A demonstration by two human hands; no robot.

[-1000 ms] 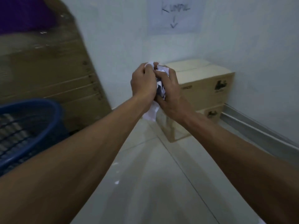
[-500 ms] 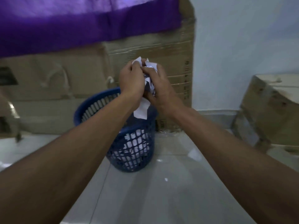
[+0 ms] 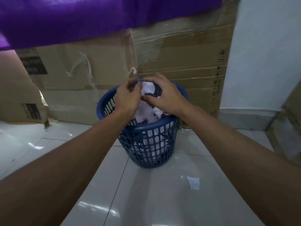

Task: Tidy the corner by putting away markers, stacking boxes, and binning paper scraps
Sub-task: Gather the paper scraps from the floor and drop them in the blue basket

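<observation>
Your left hand point(image 3: 128, 97) and right hand point(image 3: 166, 97) each clamp their grip on the crumpled paper point(image 3: 147, 89), just above the blue mesh wastebasket point(image 3: 151, 128); the paper's long axis hangs down towards its mouth.

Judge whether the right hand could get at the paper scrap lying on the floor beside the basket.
Probably yes, once freed. The right hand holds crumpled paper over the blue basket, so it is busy. The scrap lies flat on bare tile nearer the person, with nothing on or around it.
</observation>
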